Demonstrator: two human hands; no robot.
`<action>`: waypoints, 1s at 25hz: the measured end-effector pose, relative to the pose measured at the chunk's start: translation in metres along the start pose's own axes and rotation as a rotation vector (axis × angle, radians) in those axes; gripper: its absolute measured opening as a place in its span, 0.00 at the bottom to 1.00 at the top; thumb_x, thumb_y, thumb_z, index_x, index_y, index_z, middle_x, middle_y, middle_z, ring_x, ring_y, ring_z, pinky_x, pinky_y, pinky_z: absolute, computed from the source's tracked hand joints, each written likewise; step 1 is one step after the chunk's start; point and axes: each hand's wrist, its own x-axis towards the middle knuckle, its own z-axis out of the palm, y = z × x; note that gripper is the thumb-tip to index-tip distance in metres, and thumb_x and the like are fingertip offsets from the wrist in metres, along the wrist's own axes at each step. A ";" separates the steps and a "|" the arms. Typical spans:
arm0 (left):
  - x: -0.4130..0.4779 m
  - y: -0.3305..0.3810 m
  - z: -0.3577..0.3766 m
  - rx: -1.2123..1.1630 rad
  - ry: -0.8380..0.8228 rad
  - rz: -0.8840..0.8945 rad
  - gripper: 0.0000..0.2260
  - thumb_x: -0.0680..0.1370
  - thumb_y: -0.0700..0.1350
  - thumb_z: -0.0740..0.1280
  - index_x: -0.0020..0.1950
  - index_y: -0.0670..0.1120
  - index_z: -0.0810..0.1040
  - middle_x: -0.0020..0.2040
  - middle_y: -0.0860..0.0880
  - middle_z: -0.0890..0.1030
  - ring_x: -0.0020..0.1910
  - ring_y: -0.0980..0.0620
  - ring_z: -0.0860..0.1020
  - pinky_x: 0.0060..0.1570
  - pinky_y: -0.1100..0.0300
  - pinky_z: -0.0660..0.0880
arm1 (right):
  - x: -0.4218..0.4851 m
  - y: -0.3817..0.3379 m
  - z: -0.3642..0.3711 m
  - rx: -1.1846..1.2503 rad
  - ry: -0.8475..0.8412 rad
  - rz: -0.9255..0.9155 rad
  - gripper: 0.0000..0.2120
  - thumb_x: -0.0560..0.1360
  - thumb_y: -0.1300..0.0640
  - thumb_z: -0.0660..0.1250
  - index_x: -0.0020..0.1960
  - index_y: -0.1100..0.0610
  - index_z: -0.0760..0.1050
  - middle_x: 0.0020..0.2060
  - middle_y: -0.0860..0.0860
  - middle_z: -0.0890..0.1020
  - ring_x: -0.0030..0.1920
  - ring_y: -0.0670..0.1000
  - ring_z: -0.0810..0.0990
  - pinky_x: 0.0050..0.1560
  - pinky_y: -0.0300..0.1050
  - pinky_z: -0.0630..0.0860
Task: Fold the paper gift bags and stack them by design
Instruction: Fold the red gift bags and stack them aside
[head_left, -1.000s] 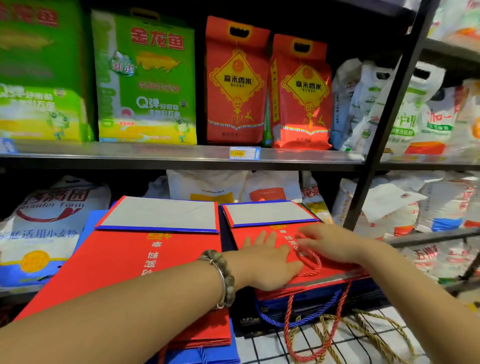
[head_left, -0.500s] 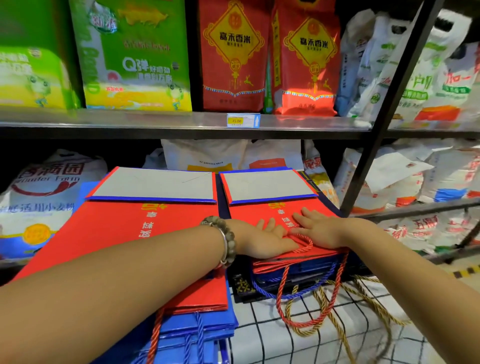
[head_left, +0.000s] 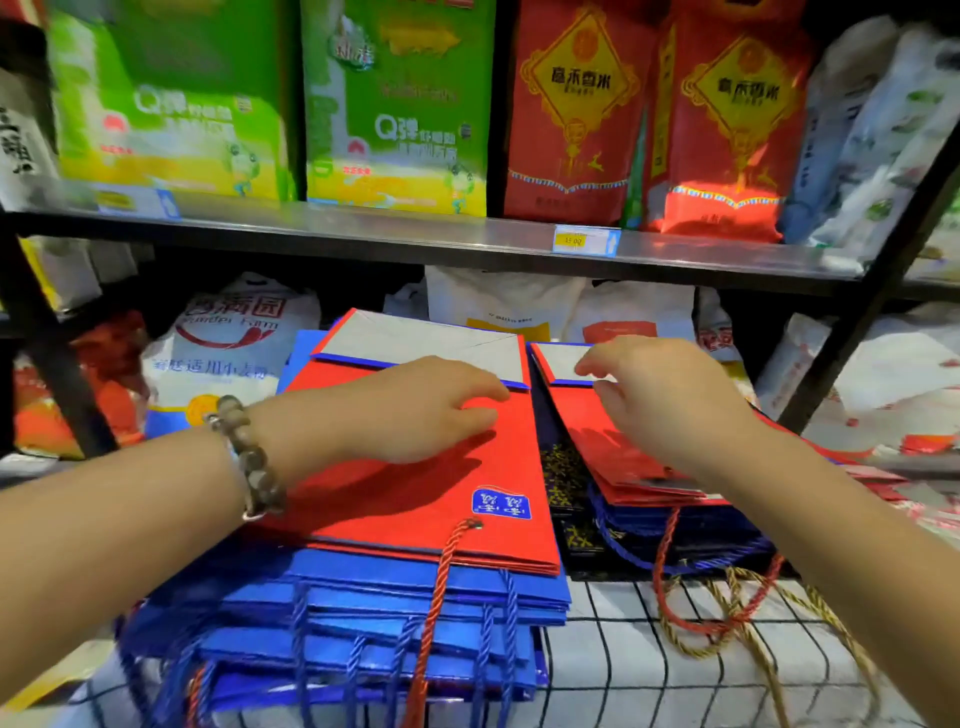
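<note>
We read this as sorting by design & size: two piles sit side by side on the table (head_left: 613, 670), just below the metal shelf (head_left: 415, 241).

Left pile: a large red bag (head_left: 441, 499) lies flat on a stack of blue bags (head_left: 395, 613), w/ its grey bottom flap (head_left: 415, 340) folded over at the far end. The left hand (head_left: 410, 410), bead bracelet (head_left: 249, 457) at the wrist, rests palm-down on that red bag. Its fingers are relaxed, a bit bent, gripping nothing. It's prob. there to press the fold flat & steady the pile.

Right pile: smaller red bags (head_left: 608, 457) lie over dark blue & black-and-gold ones (head_left: 563, 483). The right hand (head_left: 665, 400) is above the far end, fingers curled by the small grey flap (head_left: 563, 364). We can't tell if it pinches the flap or only hovers.

In the way: loose rope handles (head_left: 722, 613), red & gold, spill over the table in front of the right pile, so they could snag when a bag is slid on or off. Flour sacks (head_left: 228, 338) are packed in behind the piles, under the shelf, so there's little room beyond the flaps. A black post (head_left: 852, 332) slants past on the right.

Up on the shelf stand red rice packs (head_left: 576, 104) & green packs (head_left: 400, 104), w/ a price tag (head_left: 584, 240) on the edge.
</note>
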 end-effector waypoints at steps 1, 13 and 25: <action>-0.017 -0.011 -0.003 -0.006 0.025 -0.031 0.16 0.80 0.49 0.58 0.67 0.49 0.71 0.67 0.51 0.72 0.64 0.55 0.70 0.60 0.67 0.61 | -0.003 -0.018 -0.005 0.214 0.002 -0.135 0.14 0.75 0.59 0.62 0.59 0.50 0.77 0.55 0.50 0.80 0.56 0.52 0.77 0.55 0.49 0.71; -0.094 -0.022 0.015 -0.471 0.075 -0.124 0.23 0.67 0.65 0.56 0.40 0.50 0.81 0.45 0.51 0.83 0.49 0.55 0.79 0.54 0.60 0.70 | -0.010 -0.098 0.020 0.961 -0.242 -0.139 0.08 0.74 0.62 0.66 0.40 0.51 0.73 0.35 0.47 0.79 0.36 0.43 0.78 0.42 0.37 0.73; -0.083 0.011 0.024 -0.234 0.095 -0.312 0.09 0.67 0.51 0.66 0.28 0.51 0.73 0.43 0.53 0.78 0.46 0.51 0.76 0.52 0.50 0.72 | 0.001 -0.106 0.031 0.916 -0.119 0.184 0.12 0.70 0.60 0.70 0.39 0.46 0.69 0.30 0.47 0.78 0.25 0.41 0.74 0.31 0.37 0.71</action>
